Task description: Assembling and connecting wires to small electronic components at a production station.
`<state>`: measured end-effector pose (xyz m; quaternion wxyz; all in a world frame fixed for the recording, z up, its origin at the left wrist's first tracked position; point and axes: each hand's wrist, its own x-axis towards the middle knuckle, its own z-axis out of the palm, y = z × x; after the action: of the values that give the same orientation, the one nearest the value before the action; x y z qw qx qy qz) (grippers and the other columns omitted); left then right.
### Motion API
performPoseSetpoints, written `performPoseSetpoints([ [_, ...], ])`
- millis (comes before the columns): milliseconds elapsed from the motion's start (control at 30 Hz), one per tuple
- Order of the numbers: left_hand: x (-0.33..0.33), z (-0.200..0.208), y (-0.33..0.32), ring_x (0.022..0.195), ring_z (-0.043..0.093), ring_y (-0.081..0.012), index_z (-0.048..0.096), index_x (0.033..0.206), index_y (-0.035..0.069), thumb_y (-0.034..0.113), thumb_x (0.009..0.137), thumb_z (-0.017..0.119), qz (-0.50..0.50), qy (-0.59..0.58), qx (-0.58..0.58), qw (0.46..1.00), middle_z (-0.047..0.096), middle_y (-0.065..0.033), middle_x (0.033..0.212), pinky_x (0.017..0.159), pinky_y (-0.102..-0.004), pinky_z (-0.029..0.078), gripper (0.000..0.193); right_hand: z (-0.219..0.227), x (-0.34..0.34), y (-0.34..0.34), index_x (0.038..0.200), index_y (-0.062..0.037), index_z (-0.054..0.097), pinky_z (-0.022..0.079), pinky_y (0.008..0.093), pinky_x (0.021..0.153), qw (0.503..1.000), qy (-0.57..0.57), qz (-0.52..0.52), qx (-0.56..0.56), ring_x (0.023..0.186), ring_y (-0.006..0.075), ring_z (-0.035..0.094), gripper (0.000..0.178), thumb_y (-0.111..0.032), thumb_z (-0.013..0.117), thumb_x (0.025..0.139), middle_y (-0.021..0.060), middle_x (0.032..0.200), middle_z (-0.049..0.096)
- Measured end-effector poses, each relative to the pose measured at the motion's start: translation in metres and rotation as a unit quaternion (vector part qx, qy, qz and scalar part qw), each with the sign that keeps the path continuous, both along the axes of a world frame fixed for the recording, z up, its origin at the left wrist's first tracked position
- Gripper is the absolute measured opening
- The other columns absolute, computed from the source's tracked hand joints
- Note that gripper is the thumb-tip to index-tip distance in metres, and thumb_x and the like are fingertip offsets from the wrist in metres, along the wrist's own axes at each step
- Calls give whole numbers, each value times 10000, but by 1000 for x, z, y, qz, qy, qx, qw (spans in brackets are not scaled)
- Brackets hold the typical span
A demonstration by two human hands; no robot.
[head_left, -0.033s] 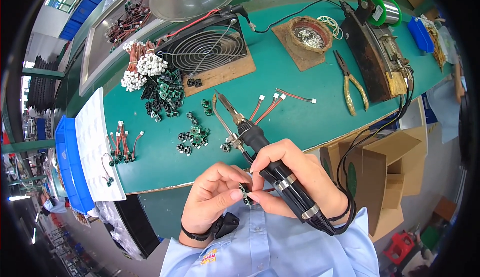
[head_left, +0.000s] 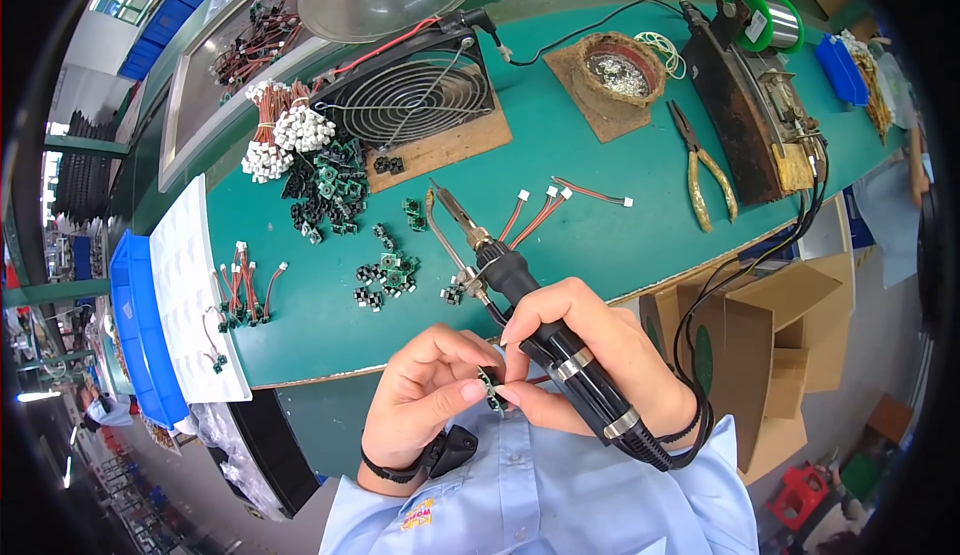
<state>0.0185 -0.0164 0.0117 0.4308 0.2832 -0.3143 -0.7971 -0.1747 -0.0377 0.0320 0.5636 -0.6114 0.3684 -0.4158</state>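
Observation:
My left hand (head_left: 428, 395) pinches a small green circuit board (head_left: 490, 387) between thumb and fingers, just past the table's near edge. My right hand (head_left: 600, 360) is closed round a black soldering iron (head_left: 512, 277) with a thin metal tube clamped alongside its tip. The tip points up and away to the left, over the table. The thumb and forefinger of that hand also meet at the board, where a bit of reddish wire shows; most of the wire is hidden. Loose small boards (head_left: 398, 273) lie beyond my left hand, and wire leads with white connectors (head_left: 540, 217) beyond the iron.
A fan with a wire guard (head_left: 415, 105) stands at the back, beside bundled leads (head_left: 270, 145) and piled boards (head_left: 335, 190). Rightward are a solder-scrap bowl (head_left: 620, 67), pliers (head_left: 695, 170), a dark metal stand (head_left: 740, 105) and a solder spool (head_left: 765, 20). A white tray (head_left: 190, 285) holds finished-looking wired boards (head_left: 243, 290).

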Motion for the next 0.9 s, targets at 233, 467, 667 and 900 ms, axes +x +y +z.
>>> performPoseSetpoints([
  [233, -2, 6, -1, 997, 575, -226, 511, 1003, -16, -95, 821, 528, 33, -72, -58, 995, 569, -154, 1026, 869, -343, 444, 199, 1, -2, 1, 1033, -81, 487, 463, 264, 635, 999, 19, -30, -10, 698, 160, 621, 399, -44, 713, 706, 9, 772, 597],
  [467, -7, 8, 8, 1034, 568, -241, 527, 996, -22, -96, 827, 537, 89, -174, -138, 971, 576, -175, 1064, 894, -354, 443, 185, -3, 1, 4, 1016, -99, 515, 388, 277, 670, 986, 103, -88, -99, 684, 140, 608, 390, -81, 744, 701, -6, 777, 600],
  [667, -3, 12, 4, 1083, 548, -254, 529, 1008, -24, -76, 852, 527, 36, -153, -39, 987, 570, -207, 1123, 920, -367, 430, 165, -3, 0, 2, 1013, -101, 523, 328, 290, 642, 968, 144, -108, -173, 672, 136, 595, 399, -99, 756, 688, -10, 755, 604],
  [900, -16, 8, 0, 1018, 571, -253, 496, 935, -10, -42, 833, 525, 80, -114, -53, 989, 587, -219, 1068, 904, -377, 436, 110, -6, -2, 0, 1015, -97, 528, 336, 308, 664, 963, 163, -100, -192, 674, 149, 592, 408, -113, 762, 681, 2, 787, 616],
])
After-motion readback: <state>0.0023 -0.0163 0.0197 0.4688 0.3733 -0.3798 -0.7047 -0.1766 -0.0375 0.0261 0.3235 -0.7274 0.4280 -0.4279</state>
